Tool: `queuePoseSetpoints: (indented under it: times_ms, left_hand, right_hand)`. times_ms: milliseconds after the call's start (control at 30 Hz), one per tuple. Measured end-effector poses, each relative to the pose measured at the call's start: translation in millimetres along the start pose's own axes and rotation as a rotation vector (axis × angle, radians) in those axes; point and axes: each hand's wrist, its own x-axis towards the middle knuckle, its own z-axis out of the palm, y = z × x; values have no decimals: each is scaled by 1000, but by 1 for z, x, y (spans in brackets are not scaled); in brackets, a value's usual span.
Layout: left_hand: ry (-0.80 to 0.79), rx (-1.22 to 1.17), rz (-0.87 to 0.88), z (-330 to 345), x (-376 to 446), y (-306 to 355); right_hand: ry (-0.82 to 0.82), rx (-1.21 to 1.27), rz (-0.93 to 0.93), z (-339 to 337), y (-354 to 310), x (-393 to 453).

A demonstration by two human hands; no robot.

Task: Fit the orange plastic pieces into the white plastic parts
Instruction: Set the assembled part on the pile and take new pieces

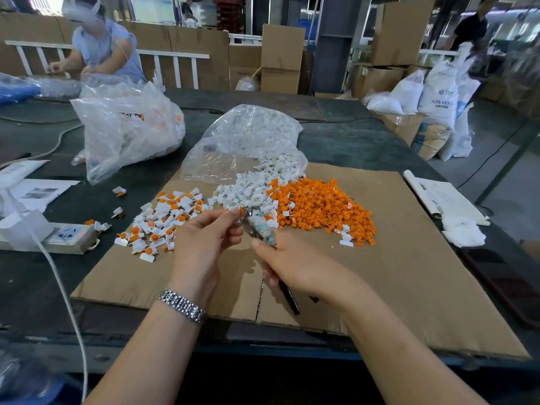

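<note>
- Finished pieces (163, 220) lie piled at left, clear of the loose stock.
- Left hand (204, 238) pinches a white part (235, 213) with its orange piece, steadying it.
- Right hand (292, 267) grips pliers (260, 226), seemingly to press them together.
- Orange pile (321, 206) waits at right.

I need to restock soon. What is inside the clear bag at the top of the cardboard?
The clear bag holds white plastic parts, spilling from its mouth onto the cardboard. Its crumpled plastic hides what lies deeper.
</note>
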Motion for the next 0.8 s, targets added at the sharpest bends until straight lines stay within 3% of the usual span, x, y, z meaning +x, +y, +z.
queuePoseSetpoints:
  times_ms: [267,533,600,733,800]
  left_hand:
    - [18,-38,-25,2,-2,0]
    - [24,-6,-8,-6,2,-1]
    - [-11,12,-18,-8,2,1]
    - [-121,50,-34,-9,2,2]
    - [-142,44,-41,-10,3,0]
  right_hand:
    - [162,-96,-18,13,5,4]
    - [70,-158,35,-5,24,6]
    - [107,-277,71,-10,39,4]
    - [203,-786,84,-8,63,-3]
    - [228,-858,73,-6,68,-5]
